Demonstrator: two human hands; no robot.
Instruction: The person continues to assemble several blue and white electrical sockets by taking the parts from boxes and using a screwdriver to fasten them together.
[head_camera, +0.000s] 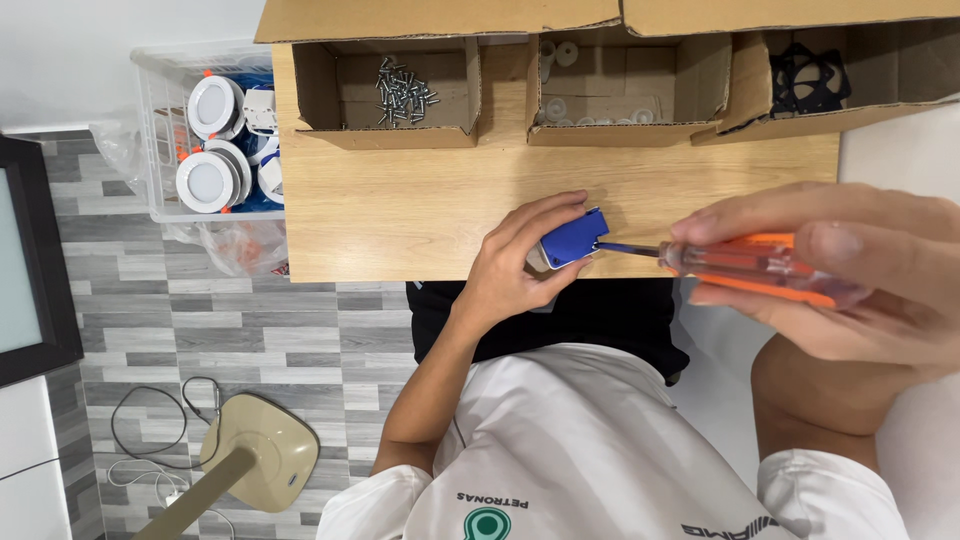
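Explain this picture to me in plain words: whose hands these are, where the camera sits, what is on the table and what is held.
One camera, worn on a person's head, looks down at their own bare hands. The left hand grips a small blue part at the edge of a wooden table. The right hand holds an orange-handled screwdriver, its tip at the blue part. At the back stand cardboard boxes: one with screws, one with white pieces, one with black pieces. Beside the table, a clear bin holds round white lamps.

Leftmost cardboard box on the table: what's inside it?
The leftmost cardboard box holds a loose pile of metal screws near its back wall, on a bare cardboard floor. The box flap above hides the rearmost strip, so anything there cannot be seen.
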